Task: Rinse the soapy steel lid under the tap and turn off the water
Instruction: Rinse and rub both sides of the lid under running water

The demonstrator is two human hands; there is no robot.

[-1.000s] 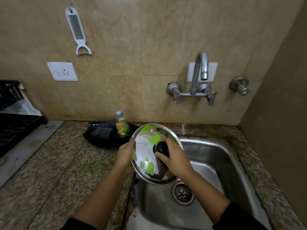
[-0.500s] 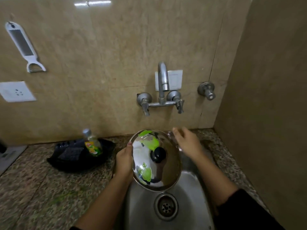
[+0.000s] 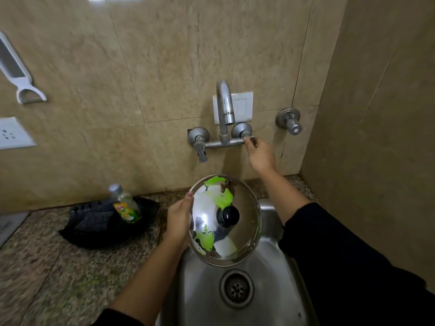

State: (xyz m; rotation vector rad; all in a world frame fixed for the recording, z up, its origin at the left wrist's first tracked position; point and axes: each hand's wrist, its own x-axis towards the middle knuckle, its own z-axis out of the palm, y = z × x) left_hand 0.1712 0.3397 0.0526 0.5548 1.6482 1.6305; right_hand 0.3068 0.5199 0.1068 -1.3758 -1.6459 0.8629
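Beige stone tiles form the back wall (image 3: 164, 67) and the right side wall, with a speckled granite counter (image 3: 58, 274) below and a steel sink (image 3: 270, 285) set into it at the right corner; its drain (image 3: 236, 288) lies low in the basin. Your left hand (image 3: 177, 222) holds the steel lid (image 3: 224, 220) by its left rim, fingers curled around the edge with a fingertip showing on the top face. The lid is tilted, top face toward you, above the back of the basin and below the spout; its black knob (image 3: 227, 216) sits near the centre, and the polished face carries bright green patches and reflections. Your right hand (image 3: 260, 155) is raised to the wall-mounted tap (image 3: 224, 109), fingertips closed on the right valve handle (image 3: 247, 138); the left valve handle (image 3: 201, 151) is untouched. No stream can be made out under the spout. A separate single valve (image 3: 289, 121) projects from the wall further right, and a white switch plate (image 3: 242, 107) sits behind the spout. On the counter to the left, a dish-soap bottle (image 3: 126, 205) leans in a black tray (image 3: 106, 227). A white peeler (image 3: 18, 74) hangs on the wall at far left, above a white socket (image 3: 11, 134).
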